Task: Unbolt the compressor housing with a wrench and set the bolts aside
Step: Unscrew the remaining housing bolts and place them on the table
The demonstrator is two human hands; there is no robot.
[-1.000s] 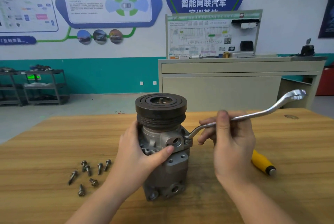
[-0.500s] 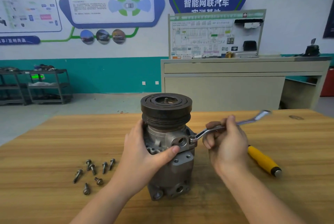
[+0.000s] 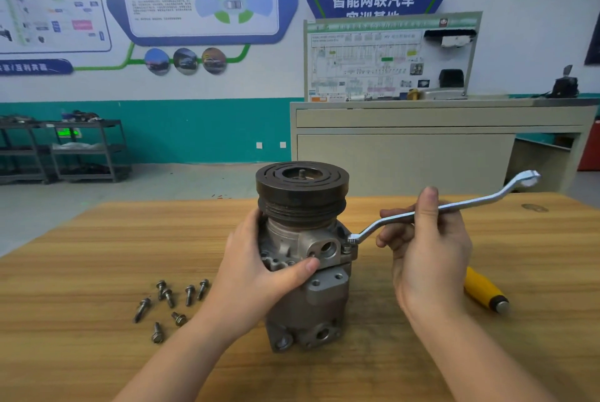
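Note:
The grey metal compressor [image 3: 311, 304] stands upright on the wooden table [image 3: 81, 255], its dark pulley [image 3: 302, 190] on top. My left hand [image 3: 256, 275] grips the housing from the left, thumb across its front. My right hand [image 3: 425, 249] holds the silver offset ring wrench [image 3: 470, 203] by its shaft. The wrench's near ring sits on a bolt [image 3: 349, 244] at the housing's right flange; its far end points up and right. Several removed bolts [image 3: 168, 304] lie loose on the table to the left of the compressor.
A yellow-handled tool [image 3: 483, 293] lies on the table right of my right hand. Beyond the table stand a beige counter [image 3: 406, 142] with a display board and, far left, dark metal shelves [image 3: 65, 148].
The wrench handle swung toward me half a second ago and has now swung back away to the right, its far end raised again. My left hand stays on the housing.

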